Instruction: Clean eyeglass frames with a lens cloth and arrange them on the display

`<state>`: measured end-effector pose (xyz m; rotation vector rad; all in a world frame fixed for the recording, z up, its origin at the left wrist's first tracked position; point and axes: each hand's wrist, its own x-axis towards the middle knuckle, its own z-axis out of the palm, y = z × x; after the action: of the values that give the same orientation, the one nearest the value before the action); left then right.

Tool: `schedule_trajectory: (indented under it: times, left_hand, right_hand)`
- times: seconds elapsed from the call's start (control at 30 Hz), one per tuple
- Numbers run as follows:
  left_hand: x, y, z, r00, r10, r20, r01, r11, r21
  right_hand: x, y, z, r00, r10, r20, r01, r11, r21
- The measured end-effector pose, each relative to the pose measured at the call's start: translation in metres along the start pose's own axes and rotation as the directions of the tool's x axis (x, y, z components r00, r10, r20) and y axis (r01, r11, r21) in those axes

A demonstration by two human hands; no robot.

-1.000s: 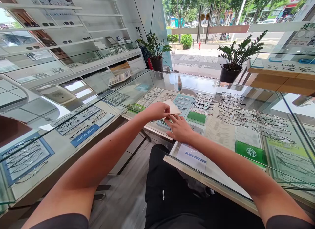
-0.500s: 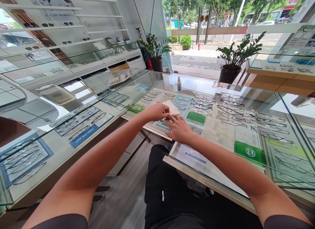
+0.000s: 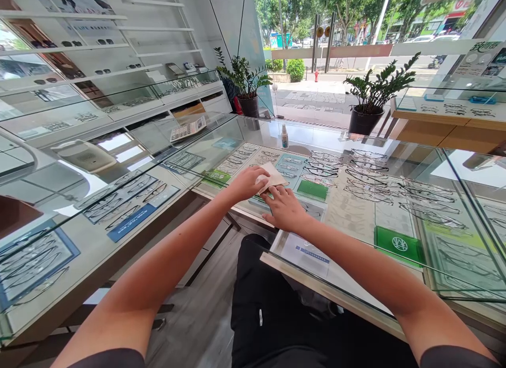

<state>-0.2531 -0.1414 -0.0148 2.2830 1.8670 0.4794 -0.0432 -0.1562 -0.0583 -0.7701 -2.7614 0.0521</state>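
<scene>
1. Left hand (image 3: 250, 183), curled before, now spreads flatter at pale cloth's (image 3: 277, 174) left; handling seems unfinished.
2. Right hand (image 3: 285, 207) close beside, fingers at near edge; can't tell grips.
3. Cloth: over glass counter (image 3: 304, 137).

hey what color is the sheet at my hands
The sheet is pale beige, best seen in the head view.

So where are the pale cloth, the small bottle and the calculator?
Pale cloth (image 3: 276, 175), head view: its uncovered part.
Small bottle (image 3: 285, 139), head view: its body.
Calculator (image 3: 188, 129), head view: its keys.
</scene>
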Motion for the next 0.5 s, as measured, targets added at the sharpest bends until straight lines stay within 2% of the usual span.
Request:
schedule_trajectory:
  times: [0.23,0.37,0.5]
  left_hand:
    - [-0.034,0.014,-0.001,0.990,-0.089,-0.112,0.088,0.996,-0.013]
    - [-0.060,0.025,0.011,0.974,-0.164,-0.160,0.158,0.986,-0.051]
    - [-0.072,0.032,0.026,0.946,-0.245,-0.211,0.233,0.969,-0.081]
  right_hand:
    - [-0.001,0.001,-0.001,1.000,0.011,0.005,-0.011,0.999,0.035]
    - [-0.002,0.001,0.001,1.000,-0.001,0.007,0.001,0.999,0.034]
    - [-0.003,0.001,0.002,1.000,0.009,0.003,-0.009,0.999,0.039]
